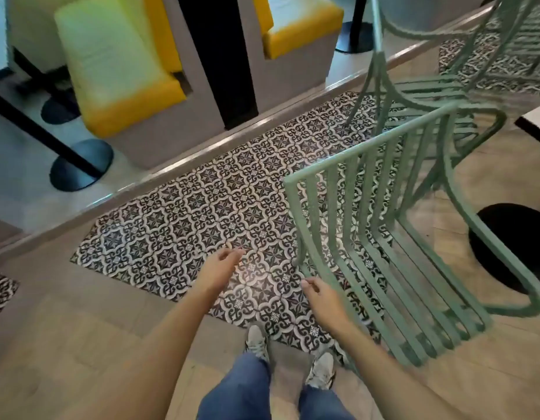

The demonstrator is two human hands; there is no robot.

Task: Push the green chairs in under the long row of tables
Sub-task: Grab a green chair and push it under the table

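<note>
In the head view, our two bare arms reach forward from the bottom of the frame over the patterned tile floor [184, 225]. The nearer green chair [384, 237] stands at right of centre, its slatted back running as a long rail from middle right down toward lower centre, its seat pointing toward the right edge of the frame. Our right hand [318, 294] hangs just beside the lower left corner of that back, close but apart from it, fingers loosely curled and holding nothing. Our left hand [221, 266] sits further left, over the tiles, also loosely curled and empty, well clear of the chair. So the right hand is plainly the nearer one, and we judge the push would go rightward across the frame, toward the table edge [534, 124] showing at the right margin and the dark round table base [511, 237] below it.

A second green chair [438, 71] stands in the upper right, blurred, further from both hands.

As for containers, we see none here. Yellow cushioned benches [123, 86] fill the upper left, beyond a raised step.
</note>
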